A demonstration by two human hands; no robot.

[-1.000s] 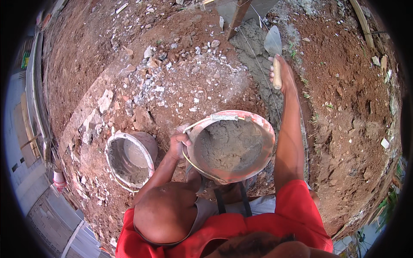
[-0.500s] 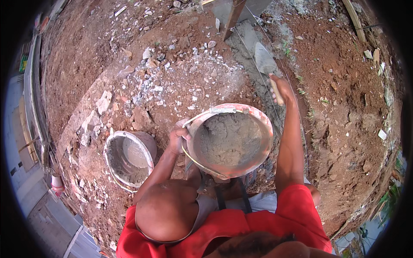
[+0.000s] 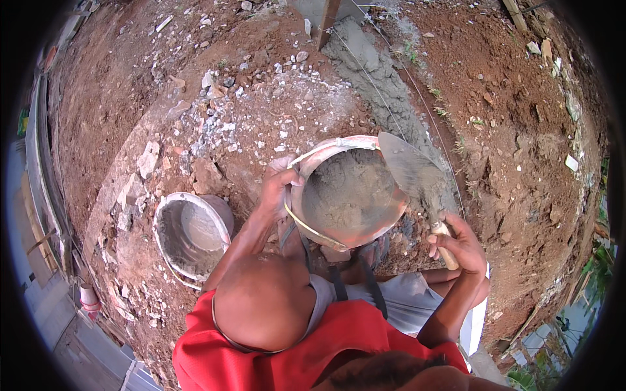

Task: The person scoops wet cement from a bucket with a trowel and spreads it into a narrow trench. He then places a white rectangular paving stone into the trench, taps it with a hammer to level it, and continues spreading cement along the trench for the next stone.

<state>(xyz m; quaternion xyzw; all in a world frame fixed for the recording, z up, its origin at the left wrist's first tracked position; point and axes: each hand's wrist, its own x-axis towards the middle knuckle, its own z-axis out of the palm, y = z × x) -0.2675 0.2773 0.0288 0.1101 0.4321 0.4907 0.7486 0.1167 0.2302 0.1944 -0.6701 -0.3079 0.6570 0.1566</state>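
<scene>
My left hand (image 3: 277, 188) is closed on the left rim of a pale, orange-stained bucket (image 3: 314, 156), which tilts over the ground between my legs. Grey wet mortar (image 3: 349, 189) fills much of it, and its wire handle lies along the rim. In my right hand (image 3: 464, 246) is the wooden handle of a trowel (image 3: 412, 168). Its broad metal blade overlaps the bucket's right rim, with mortar smeared near the neck. Beyond the bucket runs a strip of grey mortar (image 3: 377, 81) laid along the soil.
A second bucket (image 3: 220, 210), coated inside with mortar residue, stands at left. Strings (image 3: 427, 101) stretch along the mortar strip from near a wooden stake (image 3: 328, 23). Stone rubble (image 3: 212, 120) litters the reddish soil. Boards (image 3: 45, 156) lie at the far left.
My right hand has drawn the trowel back from the mortar strip to the bucket's right rim. The bucket, held by my left hand, has shifted slightly away and tilted.
</scene>
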